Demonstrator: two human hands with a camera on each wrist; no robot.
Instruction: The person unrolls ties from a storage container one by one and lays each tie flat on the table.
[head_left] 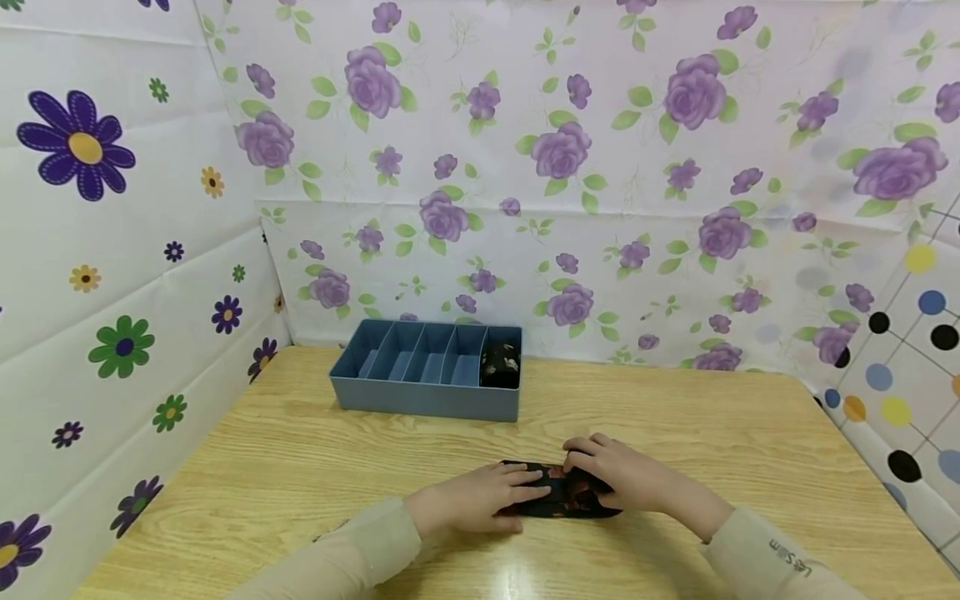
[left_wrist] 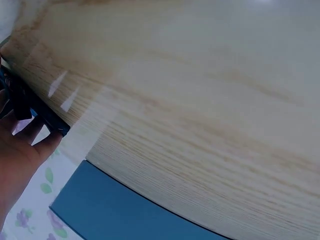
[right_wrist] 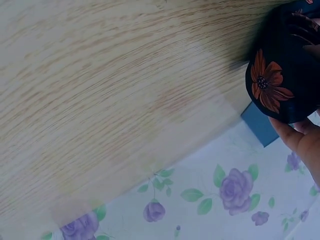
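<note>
A dark cloth with orange flowers (head_left: 557, 503) lies flat in a narrow strip on the table in front of me. My left hand (head_left: 480, 498) rests on its left part with the fingers straight and slightly spread. At the other end my right hand (head_left: 633, 477) grips the cloth with curled fingers, and that end is folded over. In the right wrist view the fold of the cloth (right_wrist: 270, 82) bulges up in a loop, fingertips at its edge. The left wrist view catches only a dark edge of the cloth (left_wrist: 50, 117) under the left fingers.
Behind the hands, a blue-grey box (head_left: 427, 398) with several compartments stands near the back of the wooden table (head_left: 675, 408). Its rightmost compartment holds a black floral bundle (head_left: 501, 363). Flower-printed sheets (head_left: 465, 275) hang along the back and left sides.
</note>
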